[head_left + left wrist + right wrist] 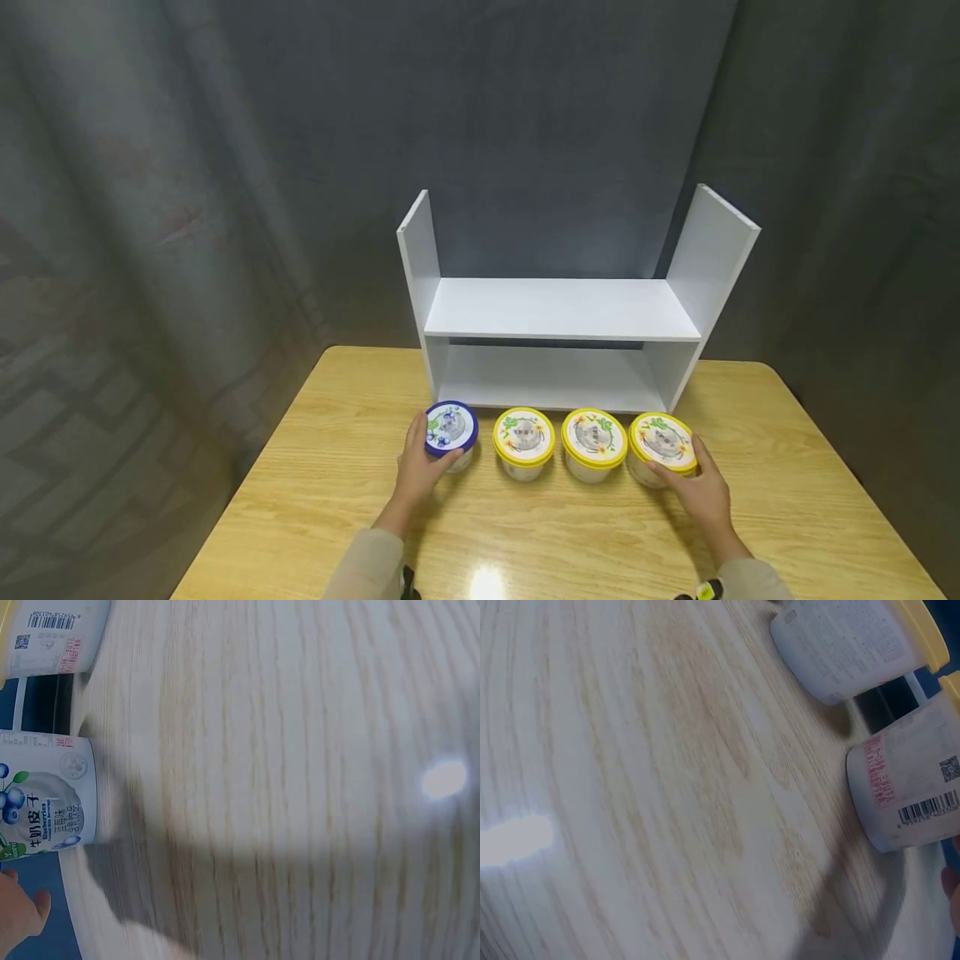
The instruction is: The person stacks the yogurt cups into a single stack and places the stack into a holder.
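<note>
Four... several round tubs stand in a row on the wooden table. At the left end is a blueberry tub [450,427] with a blue lid, its printed side [49,799] showing in the left wrist view. My left hand [417,473] grips it from the left, thumb across the near side. At the right end, my right hand [705,493] holds a yellow-lidded tub [663,442], fingers at its right side and thumb in front. Its barcoded wall [907,780] shows in the right wrist view. Between them are two more yellow-lidded tubs, one left [523,440] and one right [595,442].
Directly behind the row stands a white two-tier shelf [562,308] with tall side panels. The wooden table [540,542] extends toward me and to both sides. Dark grey curtains [540,125] hang behind and beside it.
</note>
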